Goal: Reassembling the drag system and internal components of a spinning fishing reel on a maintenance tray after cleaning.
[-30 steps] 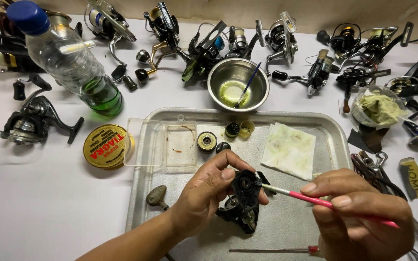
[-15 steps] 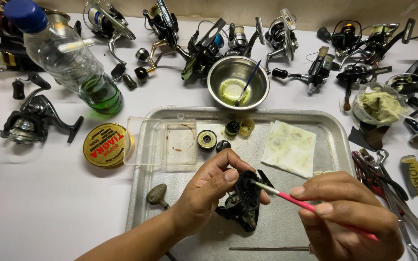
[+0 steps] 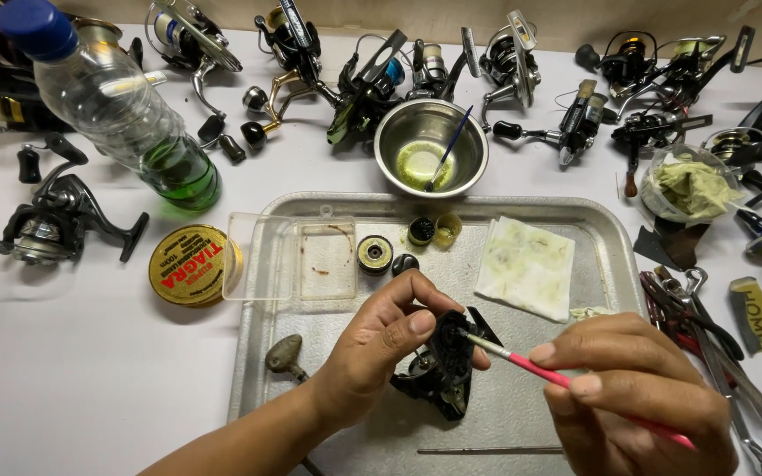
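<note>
Black reel body [image 3: 444, 370] in left hand [image 3: 379, 353] — right hand [image 3: 637, 397] holds pink brush [image 3: 522, 361] on it.

Bright even overhead light, soft short shadows, mild glare on metal tray [image 3: 606, 264], sharp focus

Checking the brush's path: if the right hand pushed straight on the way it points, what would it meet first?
The right hand points up-left along the pink brush, whose tip already touches the black reel body held by the left hand.

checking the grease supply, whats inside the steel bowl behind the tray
The steel bowl holds a thin pool of yellow-green grease or oil at the bottom, with a blue-handled brush leaning against its rim. The brush tip sits in the pool, so its bristles cannot be seen.
</note>
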